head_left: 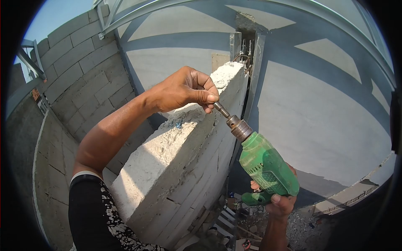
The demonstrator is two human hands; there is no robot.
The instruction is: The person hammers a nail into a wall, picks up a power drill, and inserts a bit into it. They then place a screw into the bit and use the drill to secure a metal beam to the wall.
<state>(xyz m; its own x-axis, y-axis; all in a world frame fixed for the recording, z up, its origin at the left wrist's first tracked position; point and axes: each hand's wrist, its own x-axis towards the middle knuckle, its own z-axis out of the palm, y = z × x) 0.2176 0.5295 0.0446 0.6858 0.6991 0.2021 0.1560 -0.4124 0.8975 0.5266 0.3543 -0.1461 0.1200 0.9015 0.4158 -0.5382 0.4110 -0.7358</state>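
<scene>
My right hand point(281, 206) grips the body of a green power drill point(268, 167) near its rear, with the thumb on the near side and the other fingers mostly hidden. The drill points up and to the left over the top of a block wall. A short dark metal bit point(221, 110) sticks out of its metal chuck point(239, 128). My left hand point(190, 90) is closed, thumb and fingers pinching the outer end of the bit; that end is hidden by the fingertips.
Below the hands runs the block wall with a rough, whitish top point(157, 146). A small blue piece point(179, 125) lies on it. Metal beams point(146, 12) cross overhead. Steel bars point(250, 48) stand in a gap at the wall's far end. Rubble point(299, 226) lies far below.
</scene>
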